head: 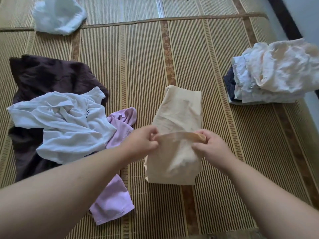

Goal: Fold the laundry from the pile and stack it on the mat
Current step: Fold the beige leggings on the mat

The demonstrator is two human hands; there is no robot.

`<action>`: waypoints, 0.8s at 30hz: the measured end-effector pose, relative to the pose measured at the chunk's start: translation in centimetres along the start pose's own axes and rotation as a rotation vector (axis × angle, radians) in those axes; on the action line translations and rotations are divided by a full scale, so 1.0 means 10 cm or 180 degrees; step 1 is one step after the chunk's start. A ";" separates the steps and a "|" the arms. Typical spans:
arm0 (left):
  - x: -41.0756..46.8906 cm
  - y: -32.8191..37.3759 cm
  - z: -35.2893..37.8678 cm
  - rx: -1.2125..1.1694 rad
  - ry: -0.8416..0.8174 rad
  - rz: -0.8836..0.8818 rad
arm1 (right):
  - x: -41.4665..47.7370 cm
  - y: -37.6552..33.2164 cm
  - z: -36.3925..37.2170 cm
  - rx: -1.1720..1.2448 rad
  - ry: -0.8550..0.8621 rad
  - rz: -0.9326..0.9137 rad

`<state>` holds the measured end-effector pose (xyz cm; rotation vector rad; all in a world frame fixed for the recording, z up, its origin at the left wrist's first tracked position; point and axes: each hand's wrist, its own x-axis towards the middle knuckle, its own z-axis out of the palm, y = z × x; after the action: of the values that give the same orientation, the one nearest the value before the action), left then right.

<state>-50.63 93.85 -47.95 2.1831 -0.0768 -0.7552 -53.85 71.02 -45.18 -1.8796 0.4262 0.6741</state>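
We grip the beige garment (179, 109).
Left hand (143, 142) and right hand (211, 148) pinch its lifted edge; pile (69, 121) to its left, blurry stack (276, 75), perhaps folded, right.

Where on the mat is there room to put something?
The mat is bare beyond the beige cloth, between the pile and the stack, up to the white bundle. Also nearer than the stack. Crowded: the pile's side, and the middle where left hand and right hand hold the cloth.

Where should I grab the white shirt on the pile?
Probably by the sleeve at the far edge of the white shirt, coming from above: the shirt lies crumpled on top of the dark brown garment, and that sleeve sticks out free.
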 end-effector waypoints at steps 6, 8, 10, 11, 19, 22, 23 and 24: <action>0.38 -0.24 0.43 0.1493 0.0167 0.0106 | 0.39 0.37 0.21 -0.2194 0.0867 -0.0762; 0.26 -0.37 0.57 0.2355 0.0005 0.0732 | 0.33 0.54 0.31 -0.3021 0.0253 -0.1291; 0.13 -0.52 0.65 0.2759 -0.0243 0.1349 | 0.27 0.76 0.37 -0.3731 -0.0503 -0.1316; 0.07 -0.58 0.67 0.2911 -0.0533 0.1355 | 0.26 0.87 0.38 -0.3971 -0.0668 -0.1322; 0.06 -0.69 0.46 0.3348 -0.0867 0.1516 | 0.18 1.10 0.19 -0.3991 -0.0411 -0.2186; -0.03 -0.65 0.41 0.3154 -0.0986 0.1792 | 0.04 1.07 0.09 -0.3588 -0.0343 -0.2309; -0.08 -0.62 0.43 0.3024 -0.0883 0.1938 | -0.01 1.01 0.07 -0.3377 -0.0410 -0.2122; -0.13 -0.61 0.46 0.2851 -0.0883 0.1955 | -0.05 0.95 0.04 -0.3115 -0.0511 -0.1858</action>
<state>-55.29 95.18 -53.94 2.5925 -1.3868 -0.7172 -59.80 67.68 -51.87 -2.6421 -0.6754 0.6656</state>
